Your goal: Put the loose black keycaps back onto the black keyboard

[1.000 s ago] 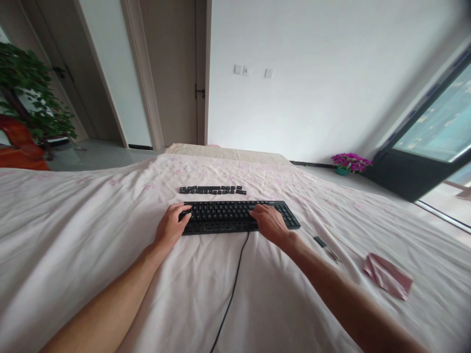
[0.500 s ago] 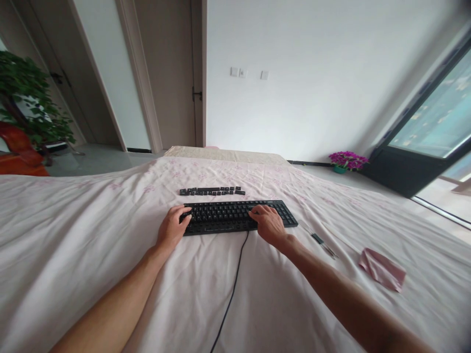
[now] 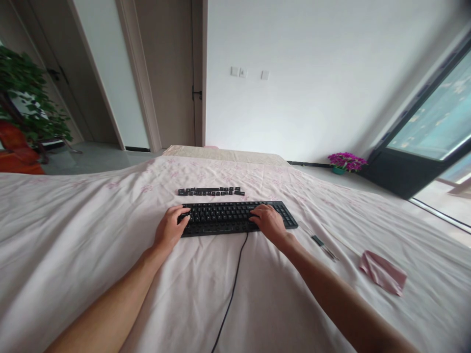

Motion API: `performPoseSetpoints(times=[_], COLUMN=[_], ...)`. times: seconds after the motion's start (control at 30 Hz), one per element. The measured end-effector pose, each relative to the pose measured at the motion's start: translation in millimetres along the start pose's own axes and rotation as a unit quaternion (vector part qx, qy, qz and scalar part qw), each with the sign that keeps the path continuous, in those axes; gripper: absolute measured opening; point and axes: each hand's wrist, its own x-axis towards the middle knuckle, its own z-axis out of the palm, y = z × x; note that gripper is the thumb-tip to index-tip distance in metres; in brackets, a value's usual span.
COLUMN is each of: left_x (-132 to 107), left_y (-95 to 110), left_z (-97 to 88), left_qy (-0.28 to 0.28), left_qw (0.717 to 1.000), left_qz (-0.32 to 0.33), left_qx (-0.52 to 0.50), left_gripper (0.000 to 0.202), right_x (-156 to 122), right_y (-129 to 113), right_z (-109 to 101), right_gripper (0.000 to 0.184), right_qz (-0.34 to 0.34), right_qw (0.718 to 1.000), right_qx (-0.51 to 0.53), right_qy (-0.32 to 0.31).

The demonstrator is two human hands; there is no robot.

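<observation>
A black keyboard (image 3: 224,217) lies on a pale pink bedsheet (image 3: 73,235), its cable (image 3: 231,294) running toward me. My left hand (image 3: 170,228) grips the keyboard's left end, fingers curled over the keys. My right hand (image 3: 269,223) rests on the right part of the keys with its fingers bent down; whether it pinches anything is hidden. A row of several loose black keycaps (image 3: 211,191) lies on the sheet just beyond the keyboard.
A thin dark tool (image 3: 319,241) and a folded pink cloth (image 3: 382,272) lie on the sheet to the right. Purple flowers (image 3: 346,162) sit on the floor by a window; a green plant (image 3: 25,98) stands far left near doors.
Both hands stay on the keyboard; only the camera view has shifted slightly.
</observation>
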Motion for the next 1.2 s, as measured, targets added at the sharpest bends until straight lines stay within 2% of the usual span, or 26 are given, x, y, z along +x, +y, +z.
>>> performPoseSetpoints(times=[0.2,0.37,0.5,0.63,0.8,0.9,1.0,1.2], left_x=[0.4,0.6,0.3,-0.2,-1.7,-1.7,2.8,25.1], left_y=[0.1,-0.6,0.2,2.8,12.5,23.2,41.7,105.8], left_z=[-0.1,0.2,0.1,-0.5,-4.6,-4.5,2.4,29.8], left_qy=[-0.007,-0.007,-0.005,-0.003,-0.002,0.005,-0.018,-0.078], left_qw=[1.000,1.000,1.000,0.999,0.996,0.994,0.993,0.987], left_qz=[0.000,0.006,0.011,0.024,0.064,0.082,0.104,0.143], left_qx=[0.006,0.013,0.017,0.028,0.063,0.076,0.062,-0.007], left_gripper=[0.029,0.029,0.029,0.029,0.027,0.025,0.024,0.020], right_x=[-0.6,-1.8,-5.3,-22.2,-48.1,-54.7,-56.0,-57.9], right_y=[-6.0,-7.5,-4.5,3.9,12.1,13.9,14.0,11.9], right_z=[-7.1,-7.6,-6.1,-8.9,-10.6,-4.9,0.7,-2.2], right_gripper=[0.020,0.024,0.019,0.018,0.019,0.017,0.017,0.019], right_qz=[-0.016,-0.033,-0.039,-0.023,-0.046,-0.069,-0.082,-0.101], right_qw=[0.999,0.999,0.999,0.997,0.992,0.987,0.985,0.976], right_qx=[-0.024,-0.020,0.009,0.063,0.104,0.127,0.138,0.179], right_qy=[-0.019,-0.011,0.014,0.040,0.058,0.067,0.065,0.074])
